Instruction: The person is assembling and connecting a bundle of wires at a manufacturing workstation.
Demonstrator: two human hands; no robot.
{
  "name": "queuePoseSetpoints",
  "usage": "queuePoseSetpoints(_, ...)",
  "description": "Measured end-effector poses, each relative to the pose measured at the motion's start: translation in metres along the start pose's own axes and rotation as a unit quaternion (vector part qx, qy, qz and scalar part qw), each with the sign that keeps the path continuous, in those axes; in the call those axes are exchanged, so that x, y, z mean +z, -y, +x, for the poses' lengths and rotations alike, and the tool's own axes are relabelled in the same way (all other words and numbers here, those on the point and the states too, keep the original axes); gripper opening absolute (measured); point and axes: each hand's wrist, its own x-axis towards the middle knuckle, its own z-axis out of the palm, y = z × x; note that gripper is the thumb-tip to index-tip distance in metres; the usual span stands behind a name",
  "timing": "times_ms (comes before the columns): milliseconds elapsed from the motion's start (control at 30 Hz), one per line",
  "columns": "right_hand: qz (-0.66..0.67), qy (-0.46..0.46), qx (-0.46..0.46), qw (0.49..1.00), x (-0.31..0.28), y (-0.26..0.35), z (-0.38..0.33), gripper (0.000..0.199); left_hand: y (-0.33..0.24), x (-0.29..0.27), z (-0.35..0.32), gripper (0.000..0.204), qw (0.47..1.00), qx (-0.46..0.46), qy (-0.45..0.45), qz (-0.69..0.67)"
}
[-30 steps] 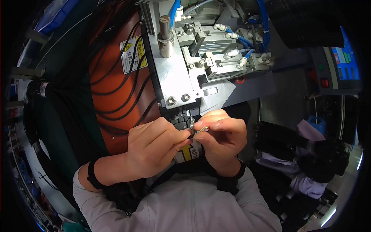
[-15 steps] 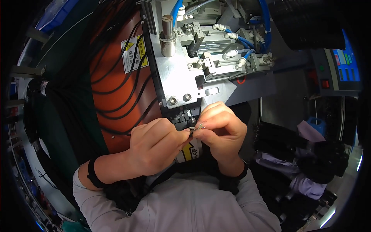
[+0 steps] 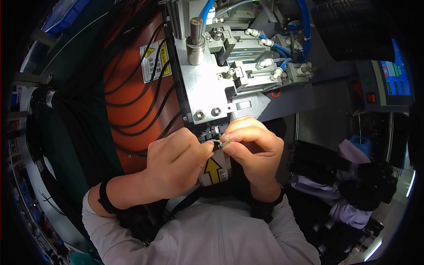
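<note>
My left hand (image 3: 176, 161) is closed, its thumb and forefinger pinching a small pale curved piece (image 3: 215, 141) whose kind is too small to make out. Facing it, my right hand (image 3: 256, 148) pinches a tiny blue-green piece (image 3: 226, 142) between thumb and forefinger. The two pieces meet or nearly meet between my fingertips; whether they are joined I cannot tell. Both hands are held just in front of the metal plate (image 3: 201, 90) of a machine fixture, above a white surface with a yellow arrow label (image 3: 213, 170).
Beyond my hands stand pneumatic clamps (image 3: 260, 73) with blue air hoses (image 3: 304, 26) and a steel post (image 3: 196, 48). Black cables (image 3: 141, 104) cross an orange panel (image 3: 128, 84) at left. At right are a control screen (image 3: 397, 70) and dark and lilac cloth (image 3: 353, 212).
My left fingertips have moved slightly up and left, showing more of the small pieces and the arrow label. The right hand still pinches its piece. The view has shifted slightly.
</note>
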Motion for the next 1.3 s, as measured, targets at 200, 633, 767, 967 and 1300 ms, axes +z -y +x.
queuePoseSetpoints(200,-0.091,0.064,-0.047,0.993,-0.009,0.012,0.009,0.016,0.003,0.002,-0.001,0.018,0.986,0.097,0.019,0.131)
queuePoseSetpoints(633,-0.214,0.007,-0.144,0.966,-0.002,0.008,0.004,0.019,-0.002,-0.001,0.002,0.016,0.963,0.127,0.031,0.237)
queuePoseSetpoints(767,-0.089,0.05,-0.014,0.995,-0.012,0.007,0.009,0.019,0.001,-0.004,0.006,0.016,0.954,0.16,0.012,0.255)
queuePoseSetpoints(967,-0.09,0.068,-0.034,0.993,-0.015,0.006,0.006,0.019,0.0,-0.003,0.007,0.021,0.957,0.169,0.033,0.233)
queuePoseSetpoints(1300,-0.213,0.099,-0.046,0.971,-0.02,0.011,0.011,0.014,0.003,-0.006,0.006,0.02,0.94,0.153,0.059,0.299)
